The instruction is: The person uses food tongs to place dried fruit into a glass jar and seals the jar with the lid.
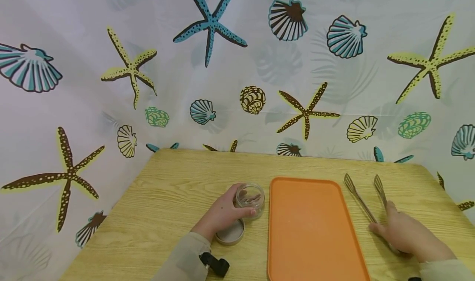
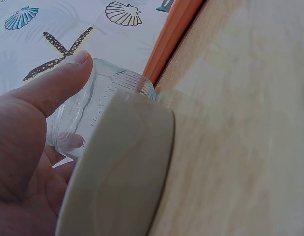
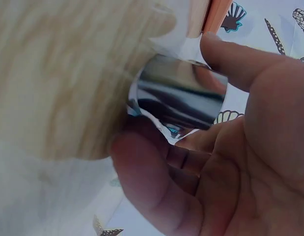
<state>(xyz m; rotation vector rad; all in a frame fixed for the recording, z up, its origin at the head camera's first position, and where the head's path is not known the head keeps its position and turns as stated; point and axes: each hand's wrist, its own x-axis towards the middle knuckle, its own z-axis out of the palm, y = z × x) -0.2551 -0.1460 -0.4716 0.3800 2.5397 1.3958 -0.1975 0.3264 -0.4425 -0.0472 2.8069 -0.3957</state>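
Note:
My left hand [image 1: 222, 213] grips a clear glass jar [image 1: 252, 207] that stands uncovered on the table, thumb along its near side and fingers round the far side. Whether the brownish shapes inside are contents or fingers seen through glass, I cannot tell. Just below the jar lies a round pale lid [image 1: 231, 233], large in the left wrist view. At the right, my right hand [image 1: 404, 231] holds metal tongs [image 1: 361, 200] from above, their slotted tips apart and pointing away. The right wrist view shows their shiny bent end [image 3: 181, 91] between thumb and curled fingers.
An orange tray [image 1: 308, 227] lies between the two hands, its left rim close to the jar. The wooden table [image 1: 167, 198] reaches back to a white curtain [image 1: 237, 75] printed with starfish and shells, which also surrounds the sides.

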